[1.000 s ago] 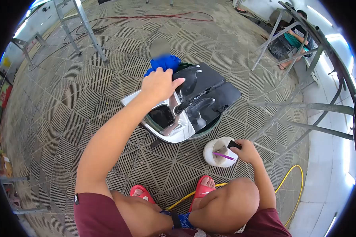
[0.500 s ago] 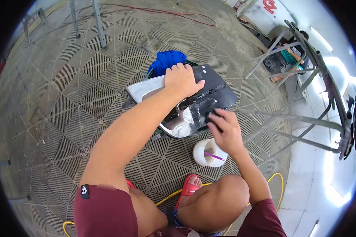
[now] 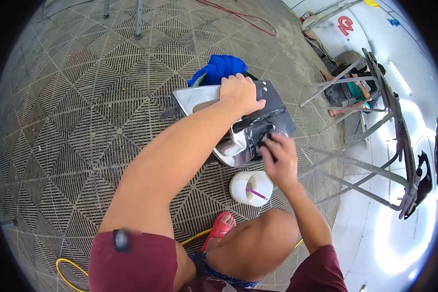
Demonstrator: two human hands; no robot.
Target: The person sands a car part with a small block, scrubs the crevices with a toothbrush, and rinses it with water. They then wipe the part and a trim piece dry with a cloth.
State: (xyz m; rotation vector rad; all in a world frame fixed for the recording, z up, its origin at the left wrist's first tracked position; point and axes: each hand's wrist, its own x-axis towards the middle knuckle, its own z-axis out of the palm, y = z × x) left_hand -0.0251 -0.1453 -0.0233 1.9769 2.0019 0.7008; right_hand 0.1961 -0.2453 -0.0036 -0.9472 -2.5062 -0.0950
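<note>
A moulded vehicle-type panel (image 3: 272,100), part bare silver and part black, rests low in front of me, tilted. My left hand (image 3: 240,95) is wrapped over its far edge, with the thumb on the near side. On the panel's lower black recess, which looks wet and shiny, my right hand (image 3: 281,158) presses with bent fingers. A small dark pad (image 3: 267,141) is under those fingertips, mostly covered and blurred. Bunched blue cloth (image 3: 224,65) lies beneath the panel's far side. Close below my right hand stands a white tub (image 3: 238,187) with a purple stick (image 3: 257,193) inside.
Dark grated tiles (image 3: 131,112) cover the floor. Metal stands (image 3: 360,163) bearing dark parts rise on the right, with another person (image 3: 355,92) seated beyond them. A yellow hose (image 3: 68,263) runs by my feet, and a red hose (image 3: 243,14) lies farther off.
My view has shifted, so the scene sits differently in frame. The right hand has moved slightly over the black recess, its dark pad still under the fingers. My left hand keeps its hold.
</note>
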